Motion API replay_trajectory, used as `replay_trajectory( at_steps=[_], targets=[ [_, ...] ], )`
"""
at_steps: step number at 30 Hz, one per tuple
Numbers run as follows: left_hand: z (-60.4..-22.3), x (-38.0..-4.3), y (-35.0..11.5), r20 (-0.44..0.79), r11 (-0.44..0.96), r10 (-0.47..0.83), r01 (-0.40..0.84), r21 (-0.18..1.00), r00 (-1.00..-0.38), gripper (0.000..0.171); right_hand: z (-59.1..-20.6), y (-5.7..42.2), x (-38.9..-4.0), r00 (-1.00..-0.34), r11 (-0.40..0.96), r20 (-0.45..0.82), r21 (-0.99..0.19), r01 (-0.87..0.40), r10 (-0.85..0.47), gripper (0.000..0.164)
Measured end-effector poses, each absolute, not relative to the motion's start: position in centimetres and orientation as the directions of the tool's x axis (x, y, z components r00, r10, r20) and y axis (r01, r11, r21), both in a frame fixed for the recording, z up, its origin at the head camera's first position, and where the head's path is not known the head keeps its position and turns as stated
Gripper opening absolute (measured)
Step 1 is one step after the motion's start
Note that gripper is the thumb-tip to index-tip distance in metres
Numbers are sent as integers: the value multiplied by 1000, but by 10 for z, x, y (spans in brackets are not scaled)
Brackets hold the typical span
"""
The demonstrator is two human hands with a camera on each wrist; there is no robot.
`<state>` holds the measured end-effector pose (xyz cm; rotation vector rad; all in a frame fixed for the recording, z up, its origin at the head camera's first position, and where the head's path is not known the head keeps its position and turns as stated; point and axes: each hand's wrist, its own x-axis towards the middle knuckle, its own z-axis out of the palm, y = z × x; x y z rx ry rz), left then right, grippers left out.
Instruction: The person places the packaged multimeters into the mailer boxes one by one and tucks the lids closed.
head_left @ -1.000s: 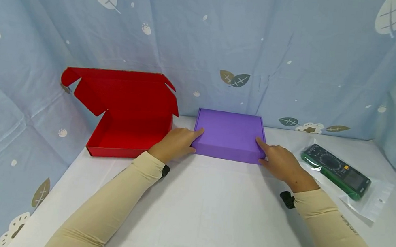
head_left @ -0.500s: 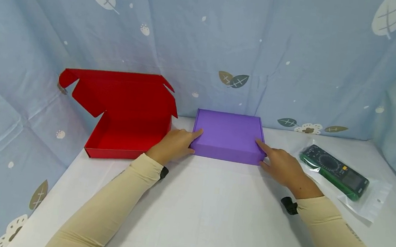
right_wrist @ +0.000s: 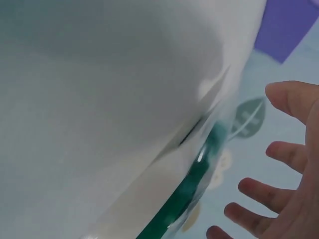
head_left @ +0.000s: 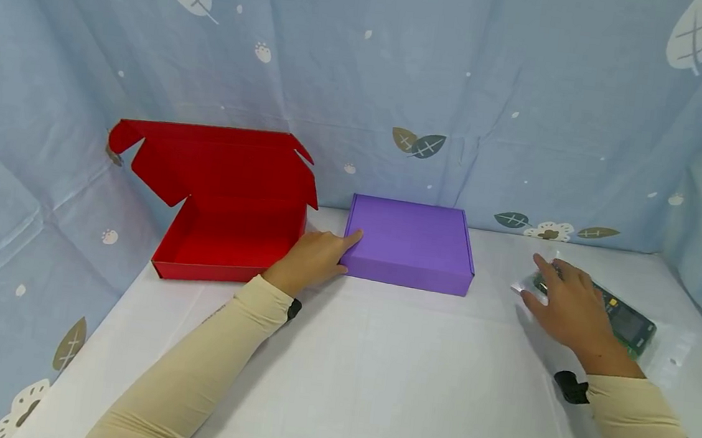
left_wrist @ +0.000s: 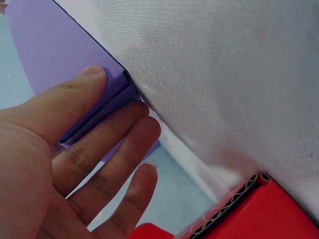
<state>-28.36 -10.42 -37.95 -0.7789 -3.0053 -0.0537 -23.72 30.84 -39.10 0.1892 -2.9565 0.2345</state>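
A lidded purple box (head_left: 410, 234) lies on the table against the back cloth, its lid down. My left hand (head_left: 312, 258) holds its left front corner; in the left wrist view, the thumb (left_wrist: 84, 87) lies on one purple face and the other fingers bend around the adjoining side. Over at the right, a green-and-black multimeter (head_left: 626, 319) lies in a clear plastic bag (head_left: 674, 350). My right hand (head_left: 575, 309) is over the meter's upper end, hiding its dial. In the right wrist view its fingers (right_wrist: 269, 194) are spread beside the bagged meter, apart from it.
To the left of the purple box stands a red box (head_left: 232, 234) with its lid raised and side flaps spread. My left forearm passes close in front of it. A blue patterned cloth (head_left: 368, 69) hangs behind the white-covered table (head_left: 396, 390).
My right hand has left the purple box's right front corner and moved right, over the multimeter. My left hand and both boxes stay where they were.
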Motion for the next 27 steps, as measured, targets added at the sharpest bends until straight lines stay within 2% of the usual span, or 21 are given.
replay_trajectory(
  at_steps=[8,14,27],
  targets=[
    [-379,-283,-103,46,871,488,490,31,-872,74,-392,355,-233,-998,990,50,-135,-34,-27,77],
    [-377,-281,-106,51,872,488,489,12,-872,75,-398,373,-235,-999,985,-47,-172,-10,-18,86],
    [-379,-283,-105,64,866,498,499,4,-865,75,-405,384,-236,-994,985,-112,-169,25,7,88]
  ],
)
